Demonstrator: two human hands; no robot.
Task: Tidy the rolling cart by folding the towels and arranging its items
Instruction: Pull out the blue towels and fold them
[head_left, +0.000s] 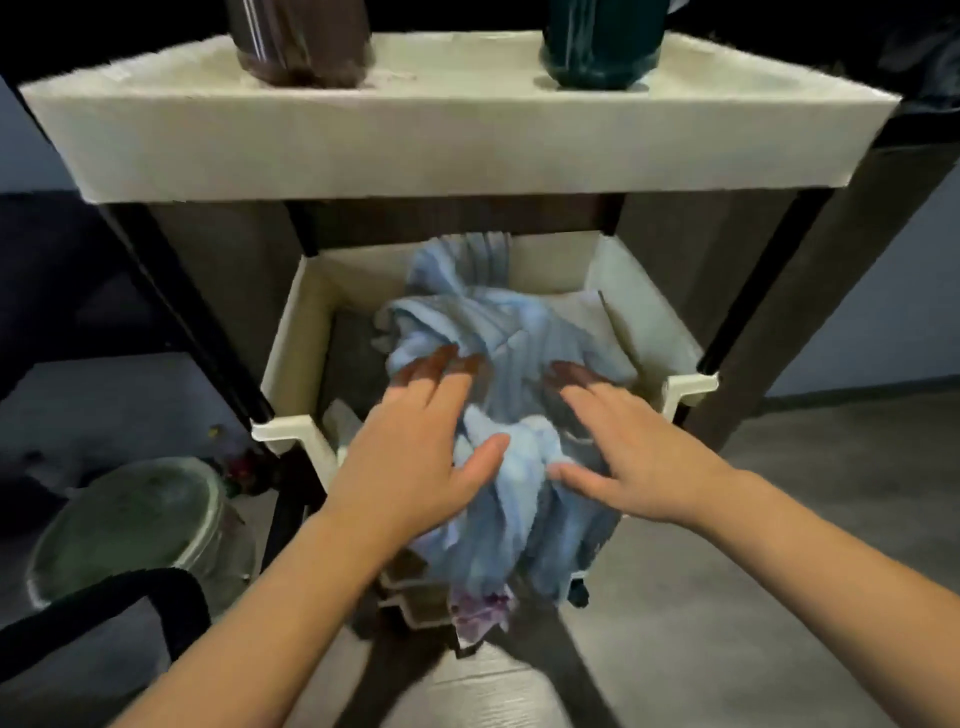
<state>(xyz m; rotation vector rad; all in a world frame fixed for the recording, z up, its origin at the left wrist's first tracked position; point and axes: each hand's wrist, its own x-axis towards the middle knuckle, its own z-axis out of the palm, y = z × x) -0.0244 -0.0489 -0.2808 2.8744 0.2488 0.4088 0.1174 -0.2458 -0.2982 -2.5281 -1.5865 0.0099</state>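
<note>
The blue towel (498, 364) is left crumpled and unfolded in the cart (291, 332), touched by both hands (415, 447) spread flat, nothing grasped.

Top tray (332, 150) low over towel (498, 332)

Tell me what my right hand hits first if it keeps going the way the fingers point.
Probably the crumpled blue towel: the right hand is spread just over it, fingers aimed into the bin.
</note>
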